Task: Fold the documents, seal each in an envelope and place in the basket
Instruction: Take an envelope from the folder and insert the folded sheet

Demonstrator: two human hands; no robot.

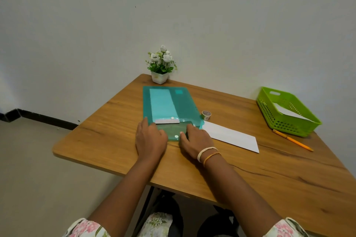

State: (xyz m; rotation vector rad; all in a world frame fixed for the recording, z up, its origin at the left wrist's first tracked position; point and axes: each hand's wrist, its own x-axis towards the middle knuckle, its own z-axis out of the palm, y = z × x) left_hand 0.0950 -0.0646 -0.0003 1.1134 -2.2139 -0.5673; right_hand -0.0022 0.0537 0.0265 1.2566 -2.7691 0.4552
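Observation:
A translucent teal plastic envelope (185, 106) lies on the wooden table (269, 169), and a folded white document (162, 105) shows through it. Its flap (173, 131), with a snap button, lies open toward me. My left hand (151, 140) rests on the flap's left end. The fingers of my right hand (194, 138) are curled over the flap's right end. A white paper envelope (231, 136) lies flat just right of my right hand. The green basket (289, 112) stands at the table's right edge with white paper inside.
A small roll of tape (206, 115) sits between the teal envelope and the white one. An orange pencil (292, 140) lies in front of the basket. A white pot of flowers (160, 67) stands at the table's far corner by the wall.

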